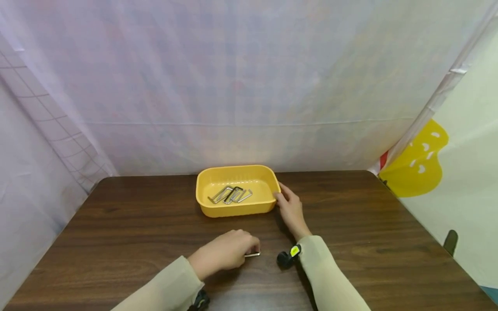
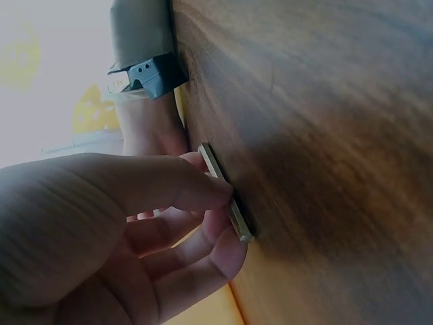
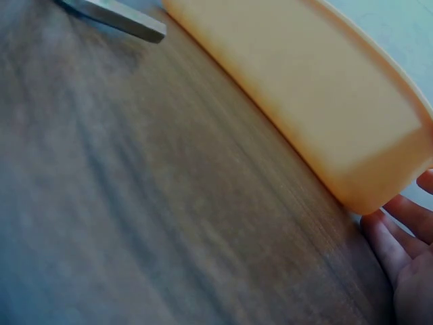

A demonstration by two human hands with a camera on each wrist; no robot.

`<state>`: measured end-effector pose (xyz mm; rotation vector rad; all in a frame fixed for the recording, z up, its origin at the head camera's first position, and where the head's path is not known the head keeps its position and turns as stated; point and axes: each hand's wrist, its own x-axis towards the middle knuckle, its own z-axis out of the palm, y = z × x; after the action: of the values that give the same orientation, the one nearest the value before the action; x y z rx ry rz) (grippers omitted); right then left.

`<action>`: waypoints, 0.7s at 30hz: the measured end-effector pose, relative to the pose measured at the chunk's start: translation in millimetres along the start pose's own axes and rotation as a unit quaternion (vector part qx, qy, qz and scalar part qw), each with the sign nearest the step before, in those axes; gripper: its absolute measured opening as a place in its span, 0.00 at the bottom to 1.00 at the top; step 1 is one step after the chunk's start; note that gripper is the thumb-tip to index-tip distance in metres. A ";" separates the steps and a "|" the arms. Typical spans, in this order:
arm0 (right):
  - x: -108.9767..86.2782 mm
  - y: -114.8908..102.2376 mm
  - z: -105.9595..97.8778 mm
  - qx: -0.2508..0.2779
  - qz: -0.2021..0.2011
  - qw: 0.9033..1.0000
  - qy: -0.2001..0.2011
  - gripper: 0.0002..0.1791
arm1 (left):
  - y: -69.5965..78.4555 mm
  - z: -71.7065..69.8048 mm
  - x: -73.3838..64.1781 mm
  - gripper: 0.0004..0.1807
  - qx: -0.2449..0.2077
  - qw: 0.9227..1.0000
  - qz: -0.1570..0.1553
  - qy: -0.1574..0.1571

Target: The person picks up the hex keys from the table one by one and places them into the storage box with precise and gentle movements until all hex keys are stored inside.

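Note:
My left hand (image 1: 229, 249) is low over the brown table, in front of a yellow plastic bin (image 1: 233, 211). Thumb and fingers pinch a metal hex key (image 2: 238, 220), its straight shaft close to the wood in the left wrist view. One end of that key also shows at the top of the right wrist view. At the bin's right end, my right hand (image 1: 291, 209) grips the wall, thumb at the rim and fingers along the outside. Inside the bin several hex keys (image 1: 244, 197) lie in a loose pile, mostly silver with a black one among them.
The dark wood-grain table (image 1: 136, 242) reaches back to a pale curtain (image 1: 233, 86). The bin stands near the table's far edge. On the right hangs a white cloth with a yellow shape (image 1: 420, 164). Black straps with small devices sit at both wrists.

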<state>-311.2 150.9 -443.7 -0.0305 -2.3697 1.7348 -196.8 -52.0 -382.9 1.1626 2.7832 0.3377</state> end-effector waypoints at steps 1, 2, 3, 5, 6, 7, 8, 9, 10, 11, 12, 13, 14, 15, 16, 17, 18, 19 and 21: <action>0.4 0.2 0.0 0.000 -0.003 1.000 0.001 0.26 | -0.4 0.3 0.6 0.18 -0.002 1.000 -0.001 0.002; 1.0 0.5 0.0 0.000 -0.004 1.000 0.002 0.26 | -0.9 0.8 1.1 0.17 -0.004 1.000 -0.002 0.005; 1.5 0.8 0.0 0.002 -0.006 1.000 0.002 0.26 | -1.5 1.4 1.6 0.17 -0.003 1.000 -0.002 0.008; 2.1 0.7 -0.1 0.006 -0.008 1.000 0.003 0.26 | -2.4 2.1 2.5 0.16 -0.002 1.000 0.001 0.017; 2.4 0.5 -0.3 0.006 -0.009 1.000 0.002 0.26 | -2.8 2.2 2.8 0.15 -0.001 1.000 0.001 0.021; 2.3 0.7 -0.3 0.008 -0.009 1.000 0.002 0.26 | -3.1 2.7 3.0 0.15 0.001 1.000 0.001 0.024; 2.6 1.0 -0.3 0.008 -0.009 1.000 0.002 0.26 | -3.2 2.8 3.2 0.15 0.002 1.000 0.000 0.025; 2.4 1.0 -0.4 0.007 -0.009 1.000 0.002 0.26 | -3.2 2.5 3.2 0.15 0.002 1.000 0.001 0.025; 2.2 1.1 -0.5 0.005 -0.007 1.000 0.002 0.26 | -3.2 2.2 3.3 0.15 0.002 1.000 0.002 0.024; 2.3 1.4 -0.4 0.005 -0.004 1.000 0.003 0.26 | -3.3 1.9 3.3 0.16 0.002 1.000 0.002 0.023; 2.1 1.3 -0.6 0.004 -0.003 1.000 0.001 0.26 | -3.6 1.6 3.2 0.16 0.000 1.000 0.003 0.022; 1.9 1.3 -0.7 0.004 -0.002 1.000 0.000 0.26 | -4.0 1.3 3.1 0.16 0.000 1.000 0.004 0.021; 1.8 1.4 -0.8 0.004 0.000 1.000 -0.001 0.26 | -4.8 0.9 2.9 0.16 -0.001 1.000 0.005 0.021; 1.6 1.3 -0.7 0.006 0.002 1.000 -0.001 0.26 | -5.8 0.4 2.7 0.17 -0.003 1.000 0.004 0.020; 1.5 1.2 -0.7 0.008 0.002 1.000 -0.002 0.26 | -7.4 0.2 2.6 0.17 -0.005 1.000 0.002 0.020; 1.6 1.2 -0.7 0.008 0.001 1.000 -0.004 0.26 | -9.2 -0.2 2.4 0.18 -0.008 1.000 -0.001 0.021; 1.6 1.2 -0.8 0.009 0.000 1.000 -0.004 0.26 | -11.4 -0.9 2.4 0.18 -0.012 1.000 -0.004 0.023; 1.7 1.2 -0.9 0.010 -0.001 1.000 -0.003 0.26 | -13.7 -1.8 2.6 0.19 -0.017 1.000 -0.007 0.026; 1.7 1.4 -1.3 0.009 -0.001 1.000 0.000 0.26 | -18.6 -4.2 3.4 0.20 -0.031 0.999 -0.008 0.038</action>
<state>-312.8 152.8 -444.4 -0.0269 -2.3541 1.7543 -212.7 -62.9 -383.4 1.1351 2.8226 0.4722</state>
